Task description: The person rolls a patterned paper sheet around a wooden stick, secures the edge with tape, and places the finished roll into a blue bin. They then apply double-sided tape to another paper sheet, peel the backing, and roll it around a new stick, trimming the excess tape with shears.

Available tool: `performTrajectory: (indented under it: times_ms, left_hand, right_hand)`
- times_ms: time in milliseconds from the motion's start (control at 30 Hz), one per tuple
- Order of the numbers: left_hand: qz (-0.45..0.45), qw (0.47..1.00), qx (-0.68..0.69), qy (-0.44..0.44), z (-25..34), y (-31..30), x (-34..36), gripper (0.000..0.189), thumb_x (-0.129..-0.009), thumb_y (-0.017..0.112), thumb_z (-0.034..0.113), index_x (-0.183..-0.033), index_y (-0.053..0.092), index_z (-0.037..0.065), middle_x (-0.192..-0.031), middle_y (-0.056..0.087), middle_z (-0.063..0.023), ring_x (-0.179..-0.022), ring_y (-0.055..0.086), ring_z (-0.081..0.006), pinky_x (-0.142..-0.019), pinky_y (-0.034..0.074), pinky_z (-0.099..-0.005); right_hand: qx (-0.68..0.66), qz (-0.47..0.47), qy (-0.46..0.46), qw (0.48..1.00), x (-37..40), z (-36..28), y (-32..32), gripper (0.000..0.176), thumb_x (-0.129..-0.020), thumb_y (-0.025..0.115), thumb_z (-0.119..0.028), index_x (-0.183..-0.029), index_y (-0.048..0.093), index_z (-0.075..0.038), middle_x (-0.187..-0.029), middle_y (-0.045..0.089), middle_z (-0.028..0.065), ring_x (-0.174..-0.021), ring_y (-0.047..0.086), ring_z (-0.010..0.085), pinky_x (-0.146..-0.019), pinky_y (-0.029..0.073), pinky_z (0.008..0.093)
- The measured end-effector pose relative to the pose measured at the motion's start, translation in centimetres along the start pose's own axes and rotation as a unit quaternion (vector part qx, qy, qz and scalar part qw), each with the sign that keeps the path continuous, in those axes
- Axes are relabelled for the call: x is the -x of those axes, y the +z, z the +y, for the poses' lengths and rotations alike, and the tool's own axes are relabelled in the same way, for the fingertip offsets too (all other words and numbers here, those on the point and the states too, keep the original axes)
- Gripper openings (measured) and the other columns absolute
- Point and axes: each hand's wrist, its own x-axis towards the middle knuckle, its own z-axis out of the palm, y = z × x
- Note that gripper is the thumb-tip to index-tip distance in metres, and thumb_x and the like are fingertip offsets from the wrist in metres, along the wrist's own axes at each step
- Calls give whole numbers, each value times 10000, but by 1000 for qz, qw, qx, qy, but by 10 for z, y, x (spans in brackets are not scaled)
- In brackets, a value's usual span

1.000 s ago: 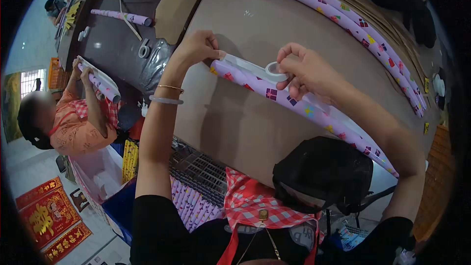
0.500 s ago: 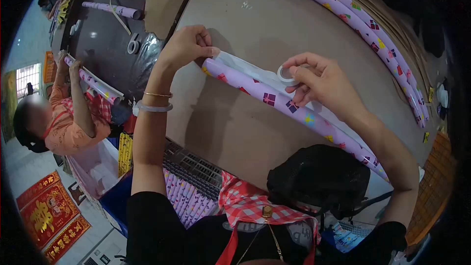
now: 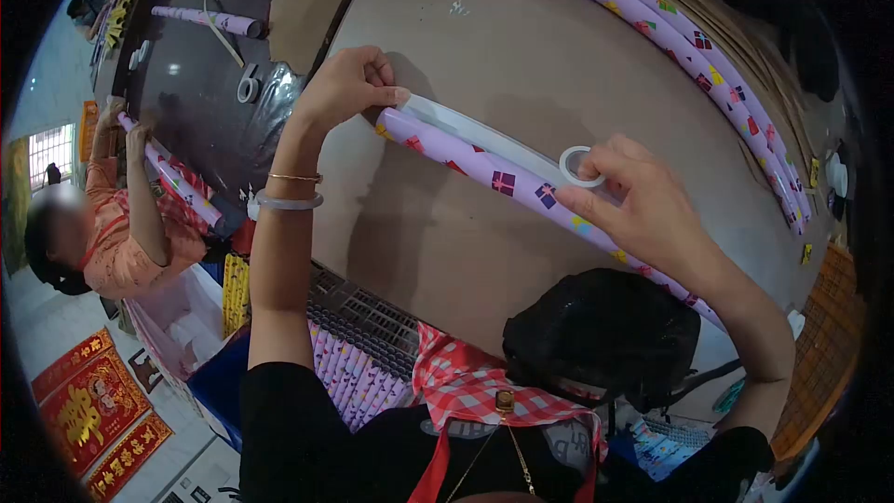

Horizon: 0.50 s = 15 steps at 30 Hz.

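A purple wrapping paper roll with printed gift boxes lies slantwise before me on the table. Along its far side runs a white strip, perhaps the paper's underside. My left hand is closed at the roll's left end, thumb and fingers pinching the paper's edge. Between the fingers of my right hand is a roll of tape, held over the far edge of the paper. The wrapping paper's right end passes behind my right forearm and a black bag.
The black bag stands at the table's near edge. Long purple rolls curve along the far right. To the left, a co-worker handles another roll. More tape and a purple roll lie on the dark table.
My right hand has moved right along the roll with the tape, and its fingers have turned. My left hand stays at the left end. The co-worker's roll has shifted slightly.
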Motion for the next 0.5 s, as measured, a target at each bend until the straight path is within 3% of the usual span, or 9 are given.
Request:
performTrajectory:
  times_ms: [133,333,500]
  left_hand:
    - [2,999,-12,30,-7,1,-2,237,-701,743,131,-734,533,28,-601,477,17,-541,457,-68,-471,411,-218]
    - [18,998,-45,28,-4,1,0,229,-698,739,109,-730,530,20,-599,474,16,-538,452,-66,-461,401,-218]
    - [-11,998,55,-5,0,0,3,224,-691,743,101,-709,533,26,-584,516,-8,-525,498,-75,-454,414,-223]
  right_hand:
    - [-43,7,-27,999,10,9,-1,278,-770,662,-295,-814,613,-25,-819,500,115,-716,523,253,-629,420,351]
    - [13,66,-90,994,30,21,-2,214,-773,644,-202,-722,588,-2,-824,499,116,-714,512,259,-626,413,354]
    - [25,117,-129,984,31,27,-1,181,-748,638,-145,-671,564,1,-824,517,111,-705,523,255,-618,421,346]
